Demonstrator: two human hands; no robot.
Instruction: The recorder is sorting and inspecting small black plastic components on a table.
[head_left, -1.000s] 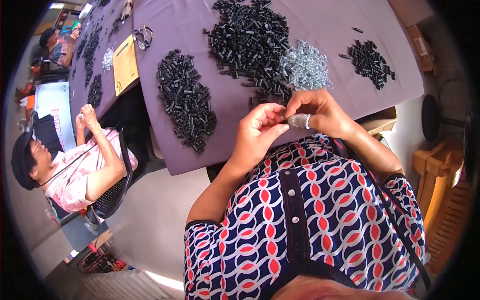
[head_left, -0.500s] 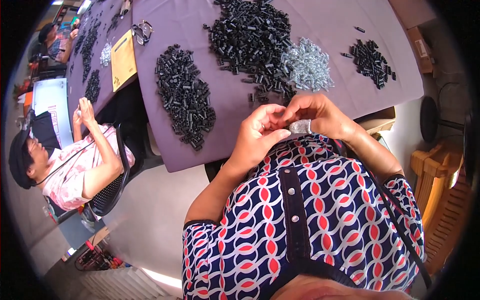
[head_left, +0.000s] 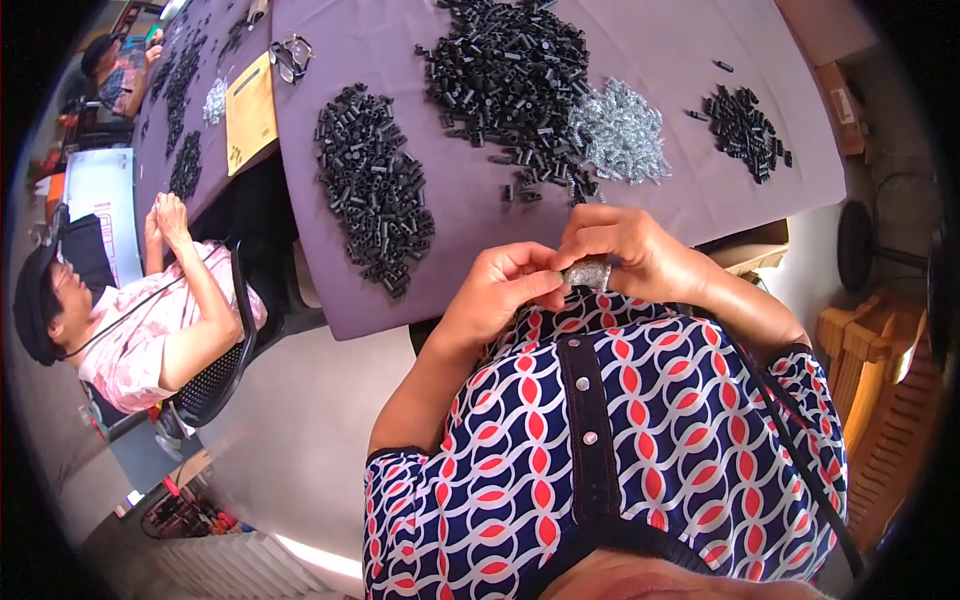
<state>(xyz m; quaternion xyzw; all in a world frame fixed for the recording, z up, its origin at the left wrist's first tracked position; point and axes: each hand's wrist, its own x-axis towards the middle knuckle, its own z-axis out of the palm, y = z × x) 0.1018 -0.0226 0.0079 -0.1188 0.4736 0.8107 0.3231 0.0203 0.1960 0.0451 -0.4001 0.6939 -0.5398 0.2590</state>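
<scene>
Head view: left hand point(head_left: 505, 292) and right hand point(head_left: 640, 255) together at the desk's point(head_left: 690, 40) near edge, fingertips meeting, any part between them too hidden to tell! A silvery wrap point(head_left: 588, 275) sits around the right thumb. Beyond, the big black heap point(head_left: 505, 90) touches the silvery pile point(head_left: 622, 135); another black heap point(head_left: 370, 190) lies toward the left edge.
</scene>
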